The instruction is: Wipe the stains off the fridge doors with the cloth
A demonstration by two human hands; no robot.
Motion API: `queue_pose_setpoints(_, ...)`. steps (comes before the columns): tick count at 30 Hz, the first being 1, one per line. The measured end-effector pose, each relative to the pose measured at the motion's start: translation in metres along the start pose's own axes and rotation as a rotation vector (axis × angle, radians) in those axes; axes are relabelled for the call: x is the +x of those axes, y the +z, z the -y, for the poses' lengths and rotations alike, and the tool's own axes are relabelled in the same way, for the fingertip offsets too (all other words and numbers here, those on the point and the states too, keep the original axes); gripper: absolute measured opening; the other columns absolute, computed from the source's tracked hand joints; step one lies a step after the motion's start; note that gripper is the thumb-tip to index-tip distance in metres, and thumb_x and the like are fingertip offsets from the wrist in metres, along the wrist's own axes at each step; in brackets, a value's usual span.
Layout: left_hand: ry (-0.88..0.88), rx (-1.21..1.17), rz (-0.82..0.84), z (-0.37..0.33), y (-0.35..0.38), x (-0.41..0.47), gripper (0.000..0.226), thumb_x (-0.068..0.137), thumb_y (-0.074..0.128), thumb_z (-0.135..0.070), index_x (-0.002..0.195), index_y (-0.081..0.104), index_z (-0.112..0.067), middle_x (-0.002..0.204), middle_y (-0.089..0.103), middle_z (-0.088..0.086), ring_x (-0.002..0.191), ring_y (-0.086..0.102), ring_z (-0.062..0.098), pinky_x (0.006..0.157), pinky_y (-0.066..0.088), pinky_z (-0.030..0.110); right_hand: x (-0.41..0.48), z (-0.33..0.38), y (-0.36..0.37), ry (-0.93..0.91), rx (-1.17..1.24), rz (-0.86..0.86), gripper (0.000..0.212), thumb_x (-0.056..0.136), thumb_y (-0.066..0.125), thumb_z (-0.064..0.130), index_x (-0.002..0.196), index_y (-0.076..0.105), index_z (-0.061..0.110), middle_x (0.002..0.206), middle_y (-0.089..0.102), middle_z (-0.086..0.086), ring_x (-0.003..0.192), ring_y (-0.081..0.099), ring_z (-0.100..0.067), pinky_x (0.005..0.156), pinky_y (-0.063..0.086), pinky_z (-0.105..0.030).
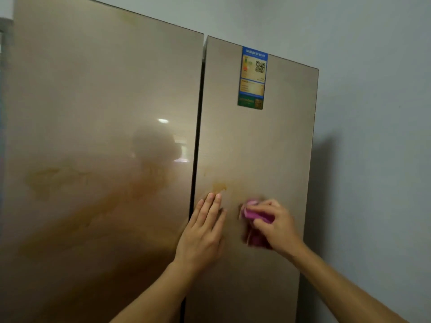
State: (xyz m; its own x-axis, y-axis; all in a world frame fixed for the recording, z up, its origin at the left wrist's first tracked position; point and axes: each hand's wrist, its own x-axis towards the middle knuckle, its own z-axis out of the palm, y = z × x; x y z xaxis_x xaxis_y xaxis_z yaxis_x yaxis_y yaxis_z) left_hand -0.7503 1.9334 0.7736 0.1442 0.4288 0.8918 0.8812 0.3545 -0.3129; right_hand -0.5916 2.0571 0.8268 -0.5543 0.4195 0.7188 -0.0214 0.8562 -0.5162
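A tall gold two-door fridge fills the view. On its right door (256,141) my right hand (275,224) grips a bunched pink cloth (253,213) and holds it against the surface. A small orange stain (219,187) sits just up and left of the cloth. My left hand (205,231) lies flat with straight fingers on the right door, close to the dark gap between the doors, its fingertips just under that stain. Broad yellowish-orange smears (53,180) spread across the lower half of the left door (100,89).
A blue and green energy label (253,78) is stuck high on the right door. A pale grey wall (373,113) stands right of the fridge. The glossy left door reflects a person's dim outline and a ceiling light.
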Motion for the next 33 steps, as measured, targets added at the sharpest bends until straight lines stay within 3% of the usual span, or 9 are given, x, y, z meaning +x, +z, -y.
queue_pose_setpoints(3,-0.004,-0.064,-0.016,0.015,-0.021,-0.014,0.044,0.086,0.049,-0.021,0.127,0.059,-0.006,0.145,0.045,0.022,0.141,0.032,0.035,0.115,0.026,0.049,0.025,0.025,-0.036,0.091,0.038,0.205,0.020,0.078,0.070,0.016,0.079,0.075,0.035,0.094,0.069,0.001,0.088,0.064,-0.024,0.075,0.055,-0.033)
queue_pose_setpoints(7,-0.036,-0.044,-0.021,0.045,-0.047,-0.052,0.041,0.092,0.044,-0.023,0.129,0.051,-0.010,0.146,0.043,0.019,0.142,0.031,0.034,0.114,0.025,0.054,0.106,0.066,-0.054,0.049,0.108,-0.434,0.025,0.084,0.063,0.013,0.103,0.067,0.028,0.108,0.064,-0.003,0.101,0.059,-0.023,0.087,0.052,-0.036)
queue_pose_setpoints(11,-0.048,0.048,0.032,0.079,-0.058,-0.086,0.046,0.089,0.044,-0.024,0.133,0.046,-0.010,0.147,0.040,0.022,0.143,0.028,0.035,0.114,0.023,0.056,0.095,0.062,0.021,0.034,0.027,-0.653,0.028,0.088,0.058,0.015,0.115,0.066,0.021,0.120,0.055,-0.005,0.112,0.049,-0.022,0.097,0.037,-0.020)
queue_pose_setpoints(15,0.041,0.161,0.079,0.104,-0.052,-0.101,0.051,0.093,0.040,-0.027,0.139,0.043,-0.007,0.152,0.034,0.021,0.145,0.024,0.035,0.115,0.022,0.053,-0.001,0.052,0.093,-0.203,-0.046,-0.328,0.029,0.071,0.056,0.029,0.093,0.074,0.026,0.092,0.057,0.006,0.092,0.048,-0.012,0.083,0.034,-0.009)
queue_pose_setpoints(19,0.066,0.184,0.057,0.106,-0.046,-0.103,0.054,0.091,0.042,-0.027,0.141,0.042,-0.007,0.153,0.031,0.020,0.145,0.025,0.035,0.115,0.022,0.053,-0.001,0.066,0.050,-0.125,0.074,0.129,0.017,0.054,0.059,0.039,0.065,0.072,0.039,0.066,0.068,0.014,0.066,0.059,0.002,0.066,0.046,-0.017)
queue_pose_setpoints(24,0.074,0.197,0.037,0.106,-0.046,-0.103,0.057,0.088,0.044,-0.028,0.141,0.041,-0.007,0.154,0.029,0.019,0.144,0.026,0.034,0.117,0.019,0.051,0.106,0.109,-0.006,-0.047,0.124,-0.582,0.030,0.081,0.061,0.013,0.107,0.067,0.026,0.103,0.066,0.000,0.094,0.060,-0.012,0.087,0.050,-0.029)
queue_pose_setpoints(27,0.072,0.174,0.042,0.106,-0.046,-0.104,0.058,0.087,0.045,-0.028,0.141,0.041,-0.008,0.154,0.030,0.018,0.144,0.026,0.034,0.117,0.019,0.051,0.118,0.110,0.035,0.016,0.037,-0.719,0.035,0.087,0.056,0.015,0.122,0.061,0.019,0.123,0.054,-0.009,0.112,0.050,-0.024,0.096,0.034,-0.021)
queue_pose_setpoints(31,0.074,0.166,0.050,0.107,-0.047,-0.104,0.056,0.088,0.046,-0.028,0.140,0.044,-0.008,0.152,0.035,0.019,0.144,0.028,0.034,0.116,0.021,0.051,0.028,0.093,0.105,-0.310,-0.117,-0.330,0.030,0.074,0.058,0.023,0.102,0.070,0.023,0.103,0.056,0.002,0.099,0.048,-0.014,0.089,0.036,-0.017)
queue_pose_setpoints(33,0.075,0.153,0.067,0.107,-0.049,-0.105,0.055,0.088,0.046,-0.029,0.139,0.047,-0.008,0.152,0.036,0.019,0.143,0.028,0.035,0.115,0.023,0.051,0.003,0.090,0.093,-0.242,-0.011,-0.038,0.023,0.063,0.062,0.029,0.081,0.075,0.027,0.086,0.063,0.009,0.085,0.056,-0.007,0.079,0.042,-0.015)
